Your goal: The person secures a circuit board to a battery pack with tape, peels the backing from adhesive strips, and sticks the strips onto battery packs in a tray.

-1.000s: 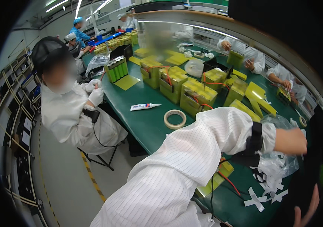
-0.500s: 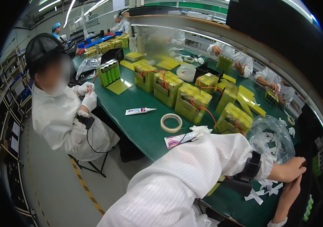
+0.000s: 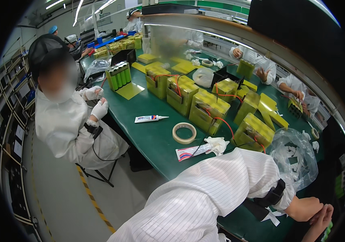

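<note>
My left arm, in a striped white sleeve with a black wrist strap [image 3: 275,193], reaches across to the right. At the table's right end my left hand [image 3: 303,208] is bent and closed, its fingertips hidden. My right hand [image 3: 321,220] meets it, fingers curled in close against it. Whatever they grip is too hidden to name. Beside my right hand, part of a row of green cylindrical cells [image 3: 327,233] shows at the dark edge. White paper strips [image 3: 272,218] lie under my left forearm. Nearby sits a yellow-wrapped battery pack [image 3: 254,133] with red wires.
A clear plastic bag [image 3: 297,159] lies beyond my forearm. On the green table [image 3: 148,137] are a masking tape roll [image 3: 184,133], a white glue tube [image 3: 151,118], another tube [image 3: 192,152] and several battery packs [image 3: 208,111]. A gloved co-worker [image 3: 75,121] sits at left; others work across.
Both my hands have come lower in the picture, and the right hand's fingers now show more. The view has shifted slightly. The seated co-worker's gloved hands have moved a little.
</note>
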The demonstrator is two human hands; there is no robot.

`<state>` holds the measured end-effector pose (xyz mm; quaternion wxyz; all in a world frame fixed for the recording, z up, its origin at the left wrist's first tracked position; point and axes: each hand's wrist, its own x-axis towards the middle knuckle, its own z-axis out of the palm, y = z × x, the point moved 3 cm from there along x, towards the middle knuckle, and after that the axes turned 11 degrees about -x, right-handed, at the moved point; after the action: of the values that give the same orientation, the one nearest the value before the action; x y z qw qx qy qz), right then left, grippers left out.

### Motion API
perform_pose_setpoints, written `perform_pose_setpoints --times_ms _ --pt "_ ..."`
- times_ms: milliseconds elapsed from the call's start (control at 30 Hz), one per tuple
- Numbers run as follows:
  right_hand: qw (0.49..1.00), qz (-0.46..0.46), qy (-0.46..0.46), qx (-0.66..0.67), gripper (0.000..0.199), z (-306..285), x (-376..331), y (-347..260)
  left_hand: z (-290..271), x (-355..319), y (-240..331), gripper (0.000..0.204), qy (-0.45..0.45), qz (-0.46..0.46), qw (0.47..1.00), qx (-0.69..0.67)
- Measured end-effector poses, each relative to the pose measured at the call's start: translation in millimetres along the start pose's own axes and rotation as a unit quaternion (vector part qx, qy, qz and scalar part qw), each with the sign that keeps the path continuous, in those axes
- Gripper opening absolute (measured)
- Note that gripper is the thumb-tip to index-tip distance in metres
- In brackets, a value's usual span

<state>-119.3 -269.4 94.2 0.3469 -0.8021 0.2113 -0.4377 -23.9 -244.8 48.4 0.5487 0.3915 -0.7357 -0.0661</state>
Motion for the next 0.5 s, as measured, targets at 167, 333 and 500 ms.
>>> perform_pose_setpoints --times_ms 167,333,500 --pt "0.999 0.043 -0.006 -0.003 0.022 3.6 3.6 13.3 -7.9 2.0 -9.9 0.011 0.080 -0.008 0.997 -0.005" --pt "0.994 0.089 -0.029 0.048 0.026 16.2 14.6 30.7 -29.1 6.7 -11.3 0.012 0.129 -0.050 0.990 0.028" --pt "0.993 0.101 0.010 0.069 0.026 36.4 23.2 27.4 -35.6 3.1 -34.6 0.013 0.072 -0.062 0.995 -0.016"
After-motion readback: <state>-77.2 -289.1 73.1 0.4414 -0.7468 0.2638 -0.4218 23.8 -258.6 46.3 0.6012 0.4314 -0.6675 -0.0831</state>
